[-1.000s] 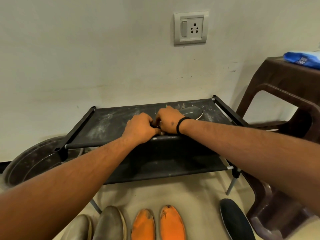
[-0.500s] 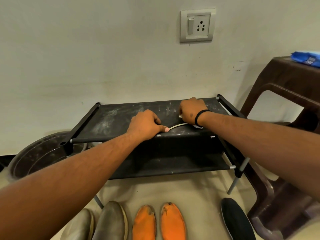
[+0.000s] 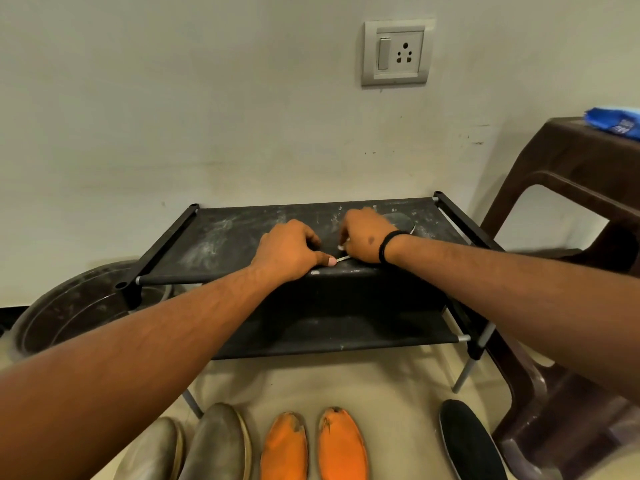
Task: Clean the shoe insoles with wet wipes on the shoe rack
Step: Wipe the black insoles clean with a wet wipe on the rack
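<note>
A dark insole (image 3: 403,220) with a pale rim lies on the dusty top shelf of the black shoe rack (image 3: 221,237). My hands cover most of it. My left hand (image 3: 289,252) grips its near end, with the thumb pressed on the rim. My right hand (image 3: 363,237), with a black band at the wrist, is curled over the middle of the insole. A white wet wipe (image 3: 341,247) peeks out under its fingers. The blue wipes pack (image 3: 616,124) lies on the brown stool at the right.
On the floor in front lie two grey insoles (image 3: 214,445), two orange insoles (image 3: 341,445) and one black insole (image 3: 471,441). A brown plastic stool (image 3: 554,174) stands to the right of the rack. A dark round basin (image 3: 69,313) sits to its left. A wall socket (image 3: 396,51) is above.
My right hand slid out along the insole away from me, then back toward my left hand. My left hand has kept its hold on the near end.
</note>
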`<move>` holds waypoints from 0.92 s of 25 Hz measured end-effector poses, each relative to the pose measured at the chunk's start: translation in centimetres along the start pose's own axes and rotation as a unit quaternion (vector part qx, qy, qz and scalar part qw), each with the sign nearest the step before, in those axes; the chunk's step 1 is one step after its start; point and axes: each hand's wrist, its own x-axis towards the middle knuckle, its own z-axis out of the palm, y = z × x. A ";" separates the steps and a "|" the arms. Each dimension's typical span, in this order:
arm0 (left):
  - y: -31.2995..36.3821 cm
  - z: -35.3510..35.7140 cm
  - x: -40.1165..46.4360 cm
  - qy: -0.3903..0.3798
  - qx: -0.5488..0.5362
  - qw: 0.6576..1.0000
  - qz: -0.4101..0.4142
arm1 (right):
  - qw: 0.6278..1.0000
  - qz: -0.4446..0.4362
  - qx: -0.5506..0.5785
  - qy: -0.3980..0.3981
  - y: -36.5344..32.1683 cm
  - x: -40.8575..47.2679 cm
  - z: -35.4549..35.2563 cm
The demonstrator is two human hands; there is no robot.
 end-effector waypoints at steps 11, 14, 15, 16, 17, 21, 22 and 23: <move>0.1 0.0 0.0 -0.001 -0.006 1.000 0.001 | 0.999 -0.001 0.023 -0.022 1.0 0.2 -0.7; 0.2 0.0 0.0 0.001 -0.003 1.000 -0.004 | 0.991 0.116 -0.048 0.038 3.1 0.7 -1.3; 0.1 0.0 0.0 0.002 -0.001 1.000 -0.006 | 0.995 0.096 -0.024 0.029 2.6 0.5 -0.9; 0.0 0.1 0.0 0.003 0.002 1.000 -0.008 | 0.999 0.051 0.015 0.009 1.5 0.2 -0.6; -0.1 0.1 0.1 0.003 0.009 1.000 -0.009 | 0.997 -0.001 0.073 -0.019 0.4 -0.4 -0.3; 0.3 -0.5 0.3 0.009 0.089 0.996 -0.017 | 0.961 0.029 0.276 0.014 1.2 -0.1 -2.7; 0.2 -0.7 0.4 0.000 0.088 0.996 -0.019 | 0.946 0.065 0.313 0.060 2.2 0.2 -3.4; 0.1 -0.9 0.6 -0.018 0.073 0.997 -0.015 | 0.929 0.100 0.344 0.096 3.0 0.3 -3.9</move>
